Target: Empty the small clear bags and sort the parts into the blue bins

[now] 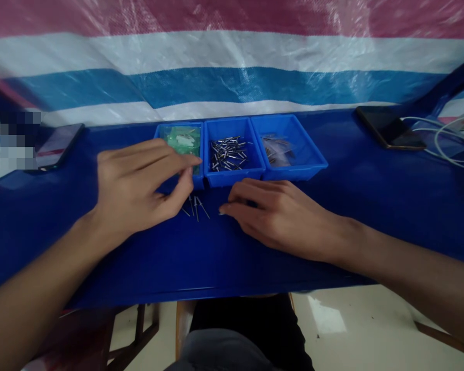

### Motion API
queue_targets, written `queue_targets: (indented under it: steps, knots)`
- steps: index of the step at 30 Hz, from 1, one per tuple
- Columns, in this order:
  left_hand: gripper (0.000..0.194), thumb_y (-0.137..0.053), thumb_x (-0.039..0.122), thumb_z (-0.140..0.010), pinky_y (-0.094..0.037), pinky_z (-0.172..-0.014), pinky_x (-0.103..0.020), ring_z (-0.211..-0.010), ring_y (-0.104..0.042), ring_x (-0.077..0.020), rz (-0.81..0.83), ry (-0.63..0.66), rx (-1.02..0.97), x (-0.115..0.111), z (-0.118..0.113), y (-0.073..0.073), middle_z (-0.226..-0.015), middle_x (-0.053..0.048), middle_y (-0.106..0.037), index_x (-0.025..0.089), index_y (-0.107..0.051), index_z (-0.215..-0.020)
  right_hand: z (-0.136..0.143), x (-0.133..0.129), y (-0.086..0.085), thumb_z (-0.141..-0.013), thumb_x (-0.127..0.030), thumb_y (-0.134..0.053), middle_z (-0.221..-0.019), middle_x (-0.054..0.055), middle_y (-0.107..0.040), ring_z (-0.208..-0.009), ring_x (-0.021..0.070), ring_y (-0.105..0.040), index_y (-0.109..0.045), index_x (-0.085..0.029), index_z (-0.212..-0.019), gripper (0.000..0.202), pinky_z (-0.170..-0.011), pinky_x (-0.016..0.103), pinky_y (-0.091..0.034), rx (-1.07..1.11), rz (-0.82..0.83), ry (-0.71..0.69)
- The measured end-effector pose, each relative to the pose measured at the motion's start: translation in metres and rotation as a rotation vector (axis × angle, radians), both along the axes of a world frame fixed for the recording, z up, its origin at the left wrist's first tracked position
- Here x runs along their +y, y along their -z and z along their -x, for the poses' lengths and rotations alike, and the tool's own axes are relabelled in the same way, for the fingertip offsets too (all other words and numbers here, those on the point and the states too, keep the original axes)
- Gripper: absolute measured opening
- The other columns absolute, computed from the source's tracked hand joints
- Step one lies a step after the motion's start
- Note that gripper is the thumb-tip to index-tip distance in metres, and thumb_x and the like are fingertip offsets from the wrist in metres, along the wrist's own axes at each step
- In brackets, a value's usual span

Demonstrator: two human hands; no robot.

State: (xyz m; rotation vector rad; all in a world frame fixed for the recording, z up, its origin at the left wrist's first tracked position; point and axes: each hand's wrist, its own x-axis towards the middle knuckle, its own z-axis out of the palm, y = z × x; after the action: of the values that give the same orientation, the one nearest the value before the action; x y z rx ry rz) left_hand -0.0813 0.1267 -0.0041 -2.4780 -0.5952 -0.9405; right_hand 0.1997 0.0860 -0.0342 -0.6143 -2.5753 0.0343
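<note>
My left hand (141, 180) hovers over the front of the left blue bin (198, 180), thumb and index fingertip pinched together. Whatever sits in that pinch, if anything, is too small to make out. Just below it, several blind rivets (196, 206) lie side by side on the blue table, partly covered by the hand. My right hand (268, 214) rests low in front of the middle blue bin (235, 179), its fingers curled and closed near the tabletop. Its fingertips hide anything they hold. Many loose blind rivets (228, 153) fill the middle bin.
Green plastic packaging (183, 139) lies in the left bin. A clear bag of small metal parts (278, 149) is in the right blue bin (309, 154). Phones lie at the left (60, 147) and right (388, 129), with a white cable (436, 144). A striped sheet (232, 51) hangs behind.
</note>
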Motion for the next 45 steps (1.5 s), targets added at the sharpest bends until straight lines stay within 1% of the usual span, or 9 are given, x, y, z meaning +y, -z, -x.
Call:
queue_targets:
  steps: [4,8,14,17,20,26,30,37,45]
  knots:
    - [0.025,-0.071,0.008,-0.102,-0.068,-0.07,-0.036,-0.083,-0.084,-0.0225,0.009,0.013,-0.002,-0.001,0.0,0.0,-0.096,0.001,-0.087,0.026,-0.08,-0.117,-0.002,-0.005,-0.014,-0.116,-0.011,-0.061,-0.105,0.004,-0.079,-0.088,0.0151,-0.078,-0.081,-0.023,-0.131,0.028,-0.074,0.029,-0.067,0.452,0.435,-0.076]
    - [0.027,-0.069,0.011,-0.101,-0.066,-0.066,-0.036,-0.079,-0.083,-0.0223,0.026,-0.011,-0.012,-0.002,-0.002,-0.001,-0.09,0.006,-0.085,0.032,-0.082,-0.112,0.001,-0.012,-0.026,-0.109,-0.024,-0.081,-0.085,-0.005,-0.081,-0.061,0.011,-0.076,-0.083,-0.027,-0.122,0.013,-0.05,0.022,-0.062,0.753,0.882,-0.04]
    - [0.023,-0.067,0.012,-0.104,-0.067,-0.068,-0.035,-0.084,-0.085,-0.022,0.027,-0.028,-0.007,-0.002,-0.002,-0.001,-0.091,0.003,-0.087,0.028,-0.082,-0.113,0.001,0.0,-0.025,-0.098,-0.034,-0.095,-0.068,-0.002,-0.077,-0.052,0.0133,-0.075,-0.084,-0.021,-0.086,0.021,-0.042,0.021,-0.059,0.824,1.111,0.025]
    - [0.024,-0.068,0.011,-0.103,-0.066,-0.065,-0.035,-0.08,-0.084,-0.0215,0.001,-0.002,-0.018,-0.001,-0.001,0.0,-0.089,0.003,-0.086,0.027,-0.081,-0.114,0.001,0.004,-0.02,-0.104,-0.026,-0.088,-0.097,0.002,-0.089,-0.087,0.0204,-0.089,-0.088,-0.026,-0.106,0.003,-0.071,0.029,-0.075,0.961,1.025,0.045]
    - [0.021,-0.07,0.01,-0.103,-0.065,-0.064,-0.033,-0.076,-0.082,-0.0203,-0.03,-0.002,-0.008,-0.002,-0.001,0.0,-0.088,0.002,-0.085,0.026,-0.08,-0.114,0.003,0.0,-0.015,-0.109,-0.019,-0.076,-0.131,0.002,-0.087,-0.119,0.0238,-0.087,-0.082,-0.033,-0.135,0.03,-0.094,0.036,-0.076,0.926,0.845,0.096]
    - [0.021,-0.067,0.011,-0.106,-0.065,-0.069,-0.031,-0.082,-0.085,-0.0195,-0.026,-0.029,-0.007,-0.003,-0.003,-0.001,-0.094,0.004,-0.087,0.027,-0.079,-0.113,0.018,-0.01,0.005,-0.118,-0.016,-0.055,-0.153,0.017,-0.077,-0.144,0.0291,-0.075,-0.076,-0.017,-0.147,0.036,-0.121,0.048,-0.066,0.201,0.087,-0.059]
    - [0.022,-0.065,0.013,-0.108,-0.063,-0.066,-0.03,-0.081,-0.085,-0.0185,-0.032,-0.028,-0.011,-0.002,-0.003,0.0,-0.092,0.007,-0.086,0.029,-0.079,-0.111,0.034,-0.008,0.021,-0.122,-0.047,-0.056,-0.174,0.022,-0.058,-0.168,0.0413,-0.051,-0.062,-0.016,-0.167,0.055,-0.134,0.069,-0.049,-0.118,0.023,-0.151]
    - [0.019,-0.067,0.009,-0.105,-0.06,-0.062,-0.029,-0.075,-0.082,-0.018,-0.072,-0.001,-0.024,-0.001,-0.004,-0.001,-0.085,0.005,-0.084,0.024,-0.078,-0.109,0.022,-0.006,0.019,-0.12,-0.012,-0.051,-0.149,0.023,-0.078,-0.145,0.0313,-0.075,-0.077,0.002,-0.142,0.037,-0.124,0.041,-0.063,-0.146,-0.21,-0.138]
    - [0.015,-0.072,0.007,-0.105,-0.063,-0.06,-0.031,-0.075,-0.084,-0.0192,-0.125,0.01,-0.035,0.002,0.0,-0.001,-0.084,0.002,-0.085,0.02,-0.078,-0.111,0.005,-0.004,0.01,-0.109,0.006,-0.055,-0.12,0.02,-0.088,-0.109,0.0281,-0.088,-0.085,-0.004,-0.11,0.032,-0.088,0.036,-0.077,-0.198,-0.345,-0.051]
